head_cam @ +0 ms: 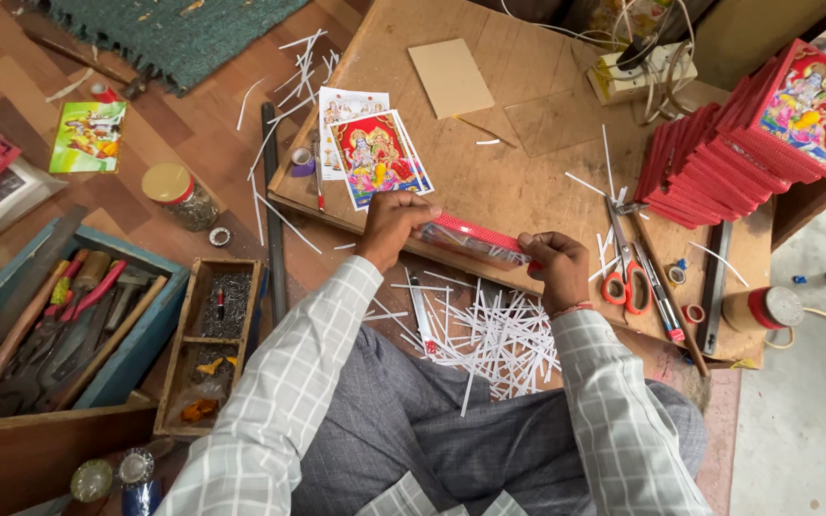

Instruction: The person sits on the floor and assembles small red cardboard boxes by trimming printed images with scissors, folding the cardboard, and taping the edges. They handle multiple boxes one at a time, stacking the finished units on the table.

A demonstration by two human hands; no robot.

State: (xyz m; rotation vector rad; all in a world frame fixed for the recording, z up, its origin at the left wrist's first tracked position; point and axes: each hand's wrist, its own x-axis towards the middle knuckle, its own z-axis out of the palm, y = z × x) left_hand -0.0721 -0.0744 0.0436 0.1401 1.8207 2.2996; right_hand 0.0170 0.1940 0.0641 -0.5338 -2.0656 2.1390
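Observation:
My left hand and my right hand grip the two ends of a small red-framed picture, held on edge over the near rim of a wooden work board. Loose colourful prints lie on the board just beyond my left hand. White paper strips are heaped on the floor between my knees. Red-handled scissors rest on the board right of my right hand.
A stack of red framed pictures stands at the right. A blue tool box with hammers and pliers, a wooden tray of nails and a lidded jar sit left. A power strip lies at the back.

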